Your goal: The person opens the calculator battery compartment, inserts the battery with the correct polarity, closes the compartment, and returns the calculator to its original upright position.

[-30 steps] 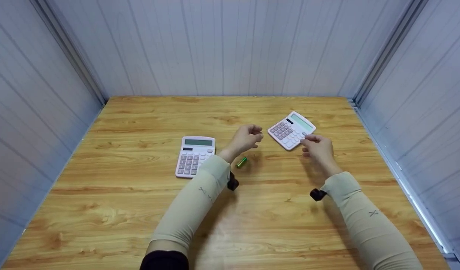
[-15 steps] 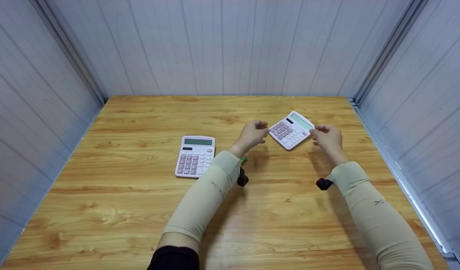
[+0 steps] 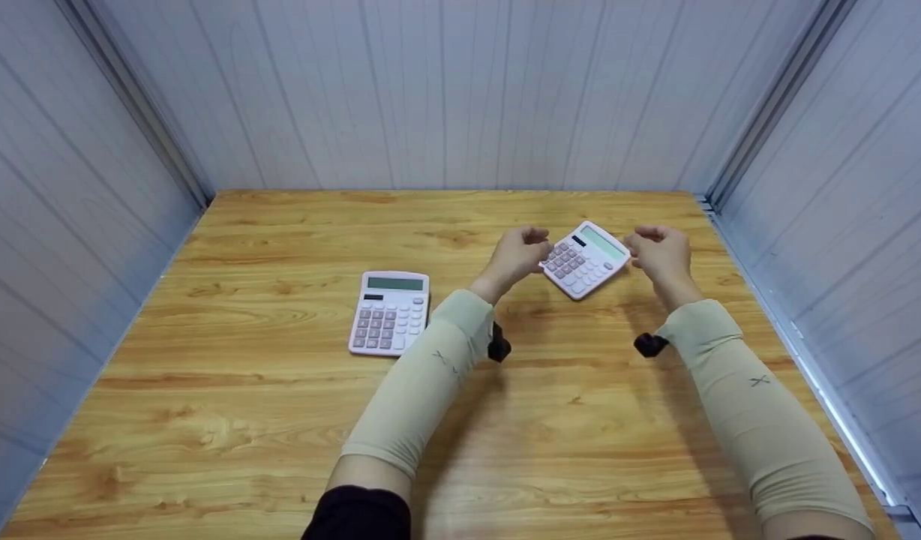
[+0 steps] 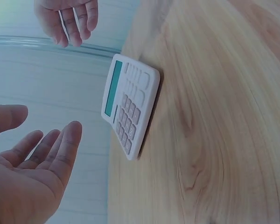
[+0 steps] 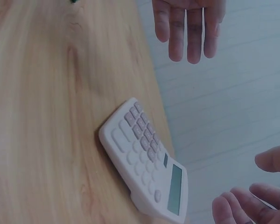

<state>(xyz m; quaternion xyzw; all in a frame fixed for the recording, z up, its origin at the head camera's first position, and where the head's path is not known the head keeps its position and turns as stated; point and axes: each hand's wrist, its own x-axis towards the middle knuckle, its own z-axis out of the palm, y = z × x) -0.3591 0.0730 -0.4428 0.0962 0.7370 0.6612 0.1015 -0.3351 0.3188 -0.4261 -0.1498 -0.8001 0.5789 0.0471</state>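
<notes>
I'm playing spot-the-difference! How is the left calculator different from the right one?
In the head view, the left calculator sits almost straight, while the right calculator is turned slantwise. The left calculator's screen looks darker; the right calculator's screen looks paler. The left calculator lies by the left sleeve; the right calculator lies between the left hand and right hand. Both are pinkish-white and lie face up on the table.

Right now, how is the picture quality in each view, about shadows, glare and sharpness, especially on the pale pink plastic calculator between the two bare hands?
Head view: soft shadow beside the beige-sleeved left forearm on the wood-grain table, with faint pale sheen nearby; left wrist view: hazy and washed out, the calculator showing key labels mostly too soft to read; right wrist view: also hazy, but dimmer.
</notes>
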